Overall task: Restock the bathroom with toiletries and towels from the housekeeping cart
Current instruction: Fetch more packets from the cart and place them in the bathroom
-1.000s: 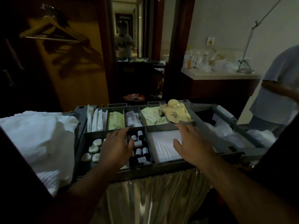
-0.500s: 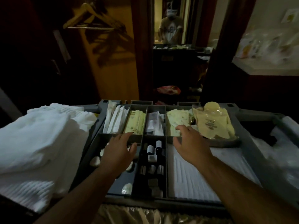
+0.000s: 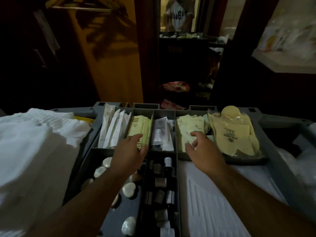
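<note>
Yellow packets run lengthwise away from the left hand, its relaxed fingertips at their near end. The right hand hovers beside it, loose and empty.

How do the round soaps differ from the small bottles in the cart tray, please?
The round soaps are pale, flattish lumps scattered apart in the wide front-left compartment; the small bottles are dark cylinders with light labels, packed close in the narrow middle compartment. Both lie in the grey tray.

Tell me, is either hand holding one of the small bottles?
No: the left hand and right hand hover over back-row packets; the bottles lie untouched.
</note>
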Demonstrator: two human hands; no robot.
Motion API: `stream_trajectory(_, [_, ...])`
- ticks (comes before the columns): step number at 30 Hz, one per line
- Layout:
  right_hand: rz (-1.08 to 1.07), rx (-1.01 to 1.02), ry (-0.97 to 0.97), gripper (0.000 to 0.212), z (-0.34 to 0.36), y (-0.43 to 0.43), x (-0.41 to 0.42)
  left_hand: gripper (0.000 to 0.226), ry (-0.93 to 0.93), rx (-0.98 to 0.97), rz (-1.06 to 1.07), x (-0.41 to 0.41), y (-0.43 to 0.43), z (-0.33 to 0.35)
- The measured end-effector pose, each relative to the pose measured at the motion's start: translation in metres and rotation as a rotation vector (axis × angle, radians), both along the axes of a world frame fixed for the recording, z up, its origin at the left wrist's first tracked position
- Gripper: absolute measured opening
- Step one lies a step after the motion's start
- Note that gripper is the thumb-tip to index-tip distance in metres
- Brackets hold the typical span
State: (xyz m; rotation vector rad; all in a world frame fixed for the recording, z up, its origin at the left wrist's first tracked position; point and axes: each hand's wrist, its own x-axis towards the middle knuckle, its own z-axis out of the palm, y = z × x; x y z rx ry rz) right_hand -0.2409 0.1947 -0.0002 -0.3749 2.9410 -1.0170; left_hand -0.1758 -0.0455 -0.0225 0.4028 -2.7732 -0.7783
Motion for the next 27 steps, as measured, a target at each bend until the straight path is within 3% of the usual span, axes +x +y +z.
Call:
stream_trajectory(7, [-0.060, 0.002, -0.045, 0.033, -0.006, -0.010, -0.012, 0.047, -0.021, -0.007, -0.110, -0.051, 0.004, -0.020])
stream_trajectory(12, [-0.096, -0.021, -0.105, 0.032, -0.013, -0.013, -0.020, 0.047, 0.102, 0.013, -0.103, -0.081, -0.005, -0.025])
stream_trajectory(16, [-0.091, -0.033, -0.148, 0.029, -0.012, -0.027, -0.034, 0.033, 0.101, -0.019, -0.067, -0.087, -0.008, -0.033])
stream_trajectory(23, [-0.020, -0.091, -0.171, 0.016, -0.015, -0.065, -0.073, 0.033, 0.108, 0.231, 0.039, -0.093, -0.015, -0.040])
stream_trajectory(27, [0.021, -0.007, -0.219, 0.035, -0.017, -0.083, -0.087, 0.035, 0.075, 0.344, 0.129, -0.094, -0.016, -0.039])
